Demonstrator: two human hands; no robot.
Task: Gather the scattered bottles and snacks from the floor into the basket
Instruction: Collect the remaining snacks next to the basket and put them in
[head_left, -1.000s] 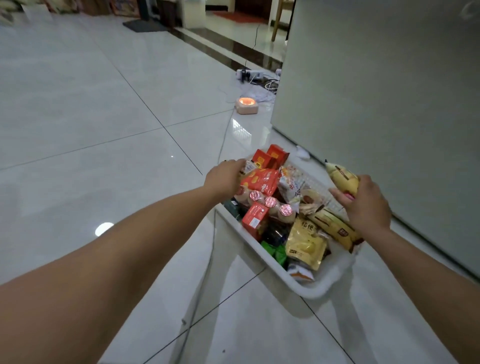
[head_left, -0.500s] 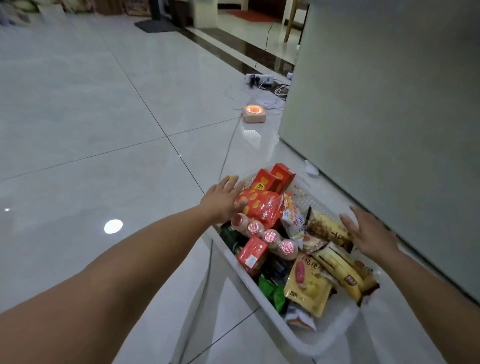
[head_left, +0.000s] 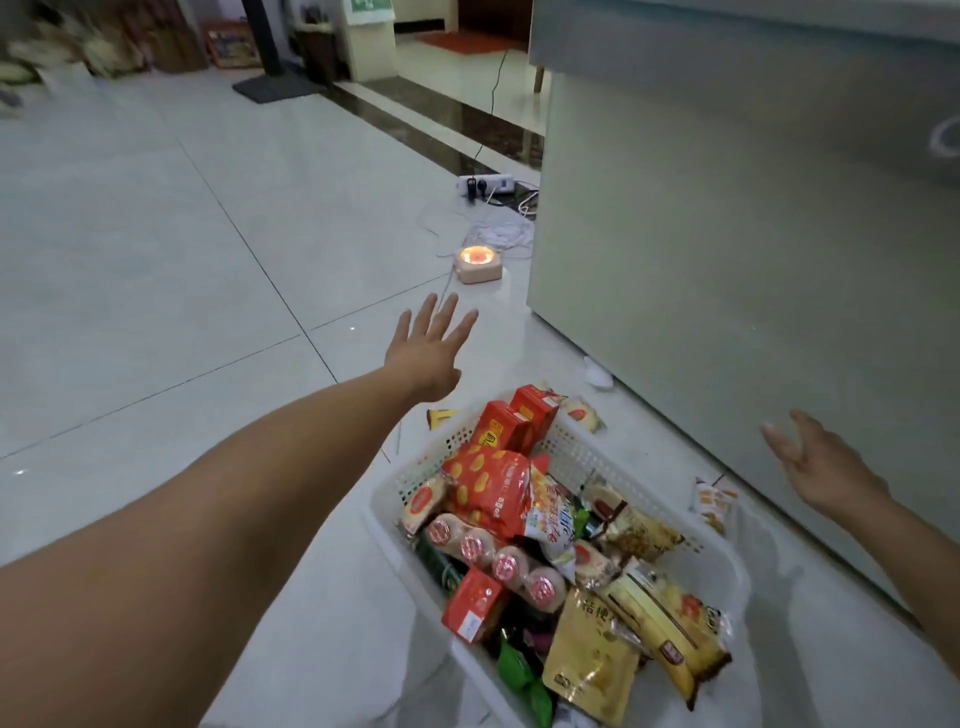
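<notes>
A white perforated basket (head_left: 576, 447) stands on the tiled floor, heaped with snacks: red boxes (head_left: 506, 428), an orange-red bag (head_left: 491, 491), a row of small bottles (head_left: 493, 561), yellow packets (head_left: 670, 629). My left hand (head_left: 428, 358) is stretched out flat above the floor beyond the basket, fingers spread, holding nothing. My right hand (head_left: 826, 467) hovers right of the basket near the cabinet, fingers apart and empty. Three small packets lie on the floor around the basket: a yellow one (head_left: 440, 417) at its far-left corner, one (head_left: 584, 413) behind it, one (head_left: 716, 503) at its right.
A tall grey cabinet (head_left: 727, 234) fills the right side. A glowing pink device (head_left: 478, 262), a power strip (head_left: 483, 186) and loose white cables (head_left: 493, 228) lie on the floor ahead. Dark mat and furniture stand at the far end.
Both hands have left the basket. My left hand moved forward past it and opened flat; my right hand, having dropped its yellow packet into the basket, lifted away to the right.
</notes>
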